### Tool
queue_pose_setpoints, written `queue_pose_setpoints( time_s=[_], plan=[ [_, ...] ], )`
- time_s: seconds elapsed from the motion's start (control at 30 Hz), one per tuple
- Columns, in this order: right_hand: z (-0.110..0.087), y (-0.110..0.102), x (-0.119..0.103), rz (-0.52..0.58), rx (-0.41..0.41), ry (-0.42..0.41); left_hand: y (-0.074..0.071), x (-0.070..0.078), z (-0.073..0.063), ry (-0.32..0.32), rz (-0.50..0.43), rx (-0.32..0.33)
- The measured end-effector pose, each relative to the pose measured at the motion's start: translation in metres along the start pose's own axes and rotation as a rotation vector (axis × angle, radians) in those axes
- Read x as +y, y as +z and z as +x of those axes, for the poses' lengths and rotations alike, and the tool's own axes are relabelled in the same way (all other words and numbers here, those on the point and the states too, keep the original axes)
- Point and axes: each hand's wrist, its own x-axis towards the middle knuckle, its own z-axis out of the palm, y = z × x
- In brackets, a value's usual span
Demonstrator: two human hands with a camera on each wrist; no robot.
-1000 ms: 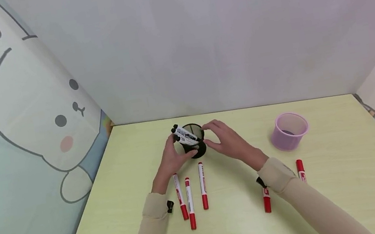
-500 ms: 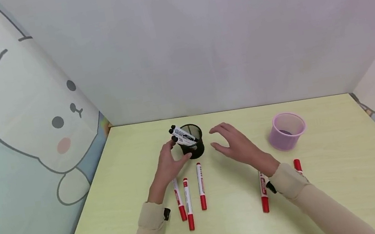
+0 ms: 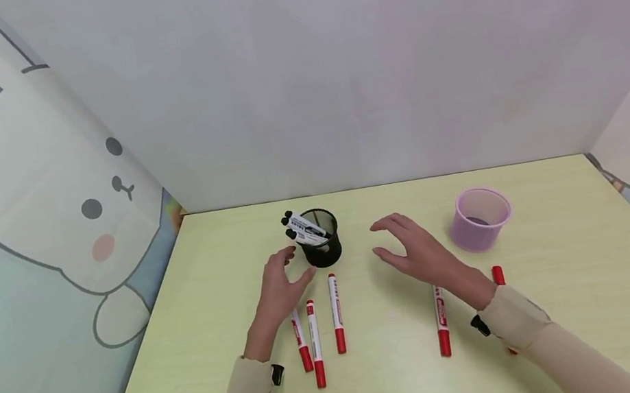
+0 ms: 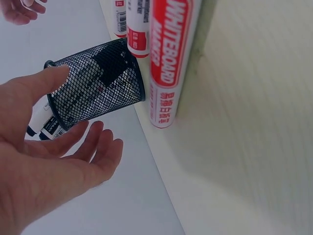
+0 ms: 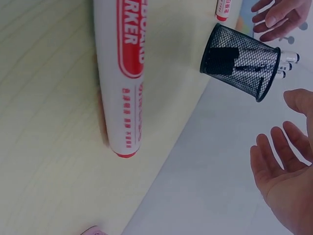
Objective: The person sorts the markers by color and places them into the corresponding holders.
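Note:
The black mesh pen holder (image 3: pixel 326 255) stands upright near the back of the table. Black-capped whiteboard markers (image 3: pixel 307 231) lean in it, their capped ends sticking out over its left rim. My left hand (image 3: pixel 277 292) is just left of the holder, fingers loosely curved and nothing in its grasp. On the other side, a gap separates my right hand (image 3: pixel 420 257) from the holder, its thumb and fingers spread apart. In the left wrist view, the mesh holder (image 4: pixel 100 81) shows beyond the left thumb. The right wrist view shows the right palm (image 5: pixel 288 191) with nothing in it.
Red whiteboard markers lie in front of the left hand, one of them a red marker (image 3: pixel 337 314). Another red marker (image 3: pixel 441 321) lies under the right wrist, and a further one (image 3: pixel 498 274) is partly behind the right sleeve. A purple cup (image 3: pixel 476 235) stands at right.
Both hands have come away from the pen holder: the right has moved right and toward me, the left slightly left and toward me. The holder stays upright with its markers.

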Motion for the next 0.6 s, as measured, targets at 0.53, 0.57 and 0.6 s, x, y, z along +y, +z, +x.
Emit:
queue_pose_setpoints(
  time_s=[0.53,0.57,0.6],
  plan=[
    [-0.032,-0.02,0.004,0.006,-0.005,0.073,-0.002,0.006,-0.024,-0.002,0.04,-0.029],
    [-0.034,-0.021,0.004,0.004,-0.003,0.079,-0.002,0.007,-0.026,-0.003,0.041,-0.03],
    [-0.037,-0.023,0.005,0.003,0.001,0.083,-0.003,0.008,-0.028,-0.006,0.041,-0.033]
  ],
)
